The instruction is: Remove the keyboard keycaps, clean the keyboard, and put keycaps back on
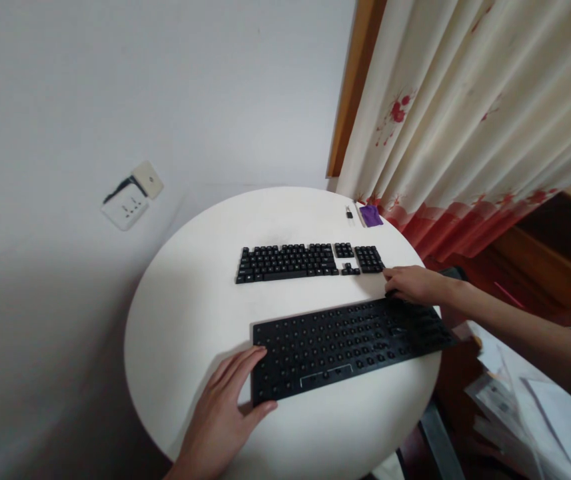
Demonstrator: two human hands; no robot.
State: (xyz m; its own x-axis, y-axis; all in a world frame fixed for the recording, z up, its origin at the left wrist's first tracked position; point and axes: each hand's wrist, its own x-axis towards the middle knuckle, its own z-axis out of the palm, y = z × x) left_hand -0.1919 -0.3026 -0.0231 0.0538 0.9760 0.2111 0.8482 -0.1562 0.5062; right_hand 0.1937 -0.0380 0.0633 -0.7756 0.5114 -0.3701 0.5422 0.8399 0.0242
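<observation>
A black keyboard base [345,347] with its keycaps off lies across the near part of a round white table [190,313]. My left hand [228,417] lies on the table with its fingers stretched out against the base's left end, thumb along the near edge. My right hand [412,283] rests at the base's far right corner, fingers curled, with its fingertips close to the right end of the laid-out keycaps [310,260]. Those black keycaps sit in keyboard order farther back on the table. Whether the right hand holds a keycap is hidden.
A small black tool [349,213] and a purple item [371,215] lie at the table's far edge by a cream curtain [465,113] with red flowers. A wall socket [132,197] is at left. Papers [530,407] lie low at right.
</observation>
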